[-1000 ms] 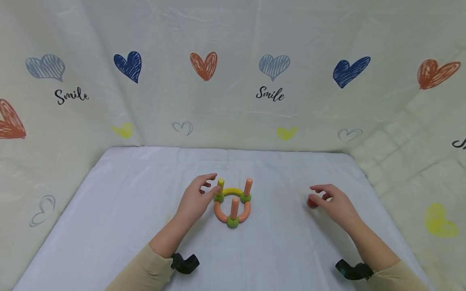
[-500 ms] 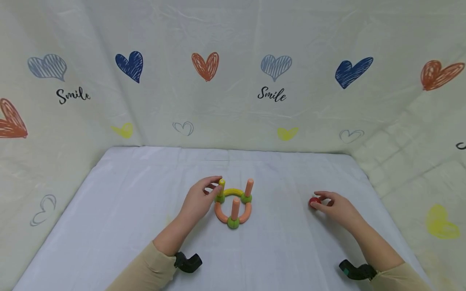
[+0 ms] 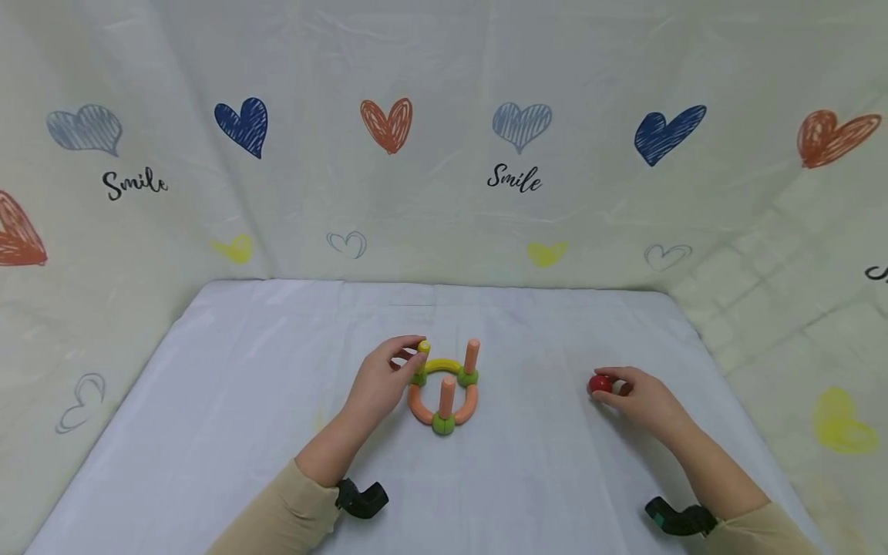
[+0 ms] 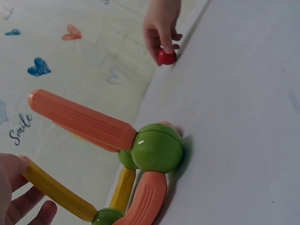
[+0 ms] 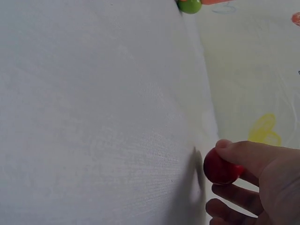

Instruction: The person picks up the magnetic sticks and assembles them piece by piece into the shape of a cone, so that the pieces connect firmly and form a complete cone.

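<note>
Thumb and fingers of my left hand (image 3: pixel 378 385) pinch the top of an upright yellow stick (image 4: pixel 58 191), which rises from a green ball (image 4: pixel 108 216). That ball belongs to a ring of curved orange and yellow rods joined by green balls. Two orange sticks also stand up from the ring; the front orange stick (image 3: pixel 447 397) looms large in the left wrist view. Over to the right, my right hand (image 3: pixel 645 401) pinches a red ball (image 5: pixel 220 168) between thumb and fingers. The ball is low over the cloth; whether it touches is unclear.
White cloth (image 3: pixel 527 462) covers the table, and its back edge meets a pale curtain (image 3: pixel 444 208) printed with hearts and "Smile". A black wrist camera (image 3: pixel 362 499) sits at my left cuff, another black camera (image 3: pixel 680 516) at the right one.
My left fingers have moved in from beside the yellow stick and closed on its top. My right hand has gripped the red ball, which now shows more fully. The ring has hardly moved.
</note>
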Demonstrator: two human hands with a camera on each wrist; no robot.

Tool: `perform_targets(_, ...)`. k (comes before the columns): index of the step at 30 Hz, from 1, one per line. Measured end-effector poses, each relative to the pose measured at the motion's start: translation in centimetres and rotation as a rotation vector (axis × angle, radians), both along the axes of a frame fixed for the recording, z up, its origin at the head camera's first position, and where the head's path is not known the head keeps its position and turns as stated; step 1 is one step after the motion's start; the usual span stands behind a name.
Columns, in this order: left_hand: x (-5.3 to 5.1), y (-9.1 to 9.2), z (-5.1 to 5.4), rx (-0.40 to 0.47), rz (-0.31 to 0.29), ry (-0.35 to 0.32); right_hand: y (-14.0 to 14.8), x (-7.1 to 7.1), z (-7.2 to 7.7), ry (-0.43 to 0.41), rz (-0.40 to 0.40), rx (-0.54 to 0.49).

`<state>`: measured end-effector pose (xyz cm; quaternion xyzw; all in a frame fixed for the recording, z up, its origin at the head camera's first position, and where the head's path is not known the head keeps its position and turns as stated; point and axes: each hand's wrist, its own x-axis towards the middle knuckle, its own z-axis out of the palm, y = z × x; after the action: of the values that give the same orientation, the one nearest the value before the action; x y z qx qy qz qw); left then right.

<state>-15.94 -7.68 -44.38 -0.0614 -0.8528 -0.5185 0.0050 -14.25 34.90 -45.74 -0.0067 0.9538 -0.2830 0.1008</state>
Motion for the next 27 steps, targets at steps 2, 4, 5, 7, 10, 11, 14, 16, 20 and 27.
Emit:
perform_targets(2,0.0,0.0,0.0,-0.001,-0.003,0.004,-0.1,0.0,0.0,0.026,0.004,0.003)
perform_targets(4,0.1,-0.1,0.0,0.001,-0.004,0.003,-0.2,0.1,0.0,0.045,0.009,0.001)
perform_targets(5,0.1,-0.1,0.0,0.002,-0.005,-0.001,-0.2,0.2,0.0,0.055,0.01,0.001)
perform_targets(7,0.1,-0.1,0.0,-0.002,-0.004,-0.003,-0.3,0.2,0.1,0.071,0.007,-0.006)
perform_targets(10,0.0,-0.1,0.0,-0.005,0.001,-0.012,-0.5,0.3,0.3,0.098,0.009,-0.019)
perform_targets(11,0.0,-0.1,0.0,-0.007,0.002,-0.013,-0.6,0.3,0.3,0.11,0.01,-0.024)
perform_targets(14,-0.1,0.0,-0.1,-0.01,0.004,-0.015,-0.9,0.3,0.6,0.158,0.013,-0.028)
perform_targets(16,-0.1,0.0,-0.2,-0.012,0.004,-0.015,-1.2,0.4,0.7,0.191,0.011,-0.033)
perform_targets(20,-0.2,0.1,-0.2,-0.016,0.004,-0.014,-1.9,0.4,1.2,0.232,0.009,-0.047)
perform_targets(27,-0.1,0.1,-0.2,-0.026,0.01,-0.018,-3.4,0.2,2.1,0.243,-0.013,-0.094)
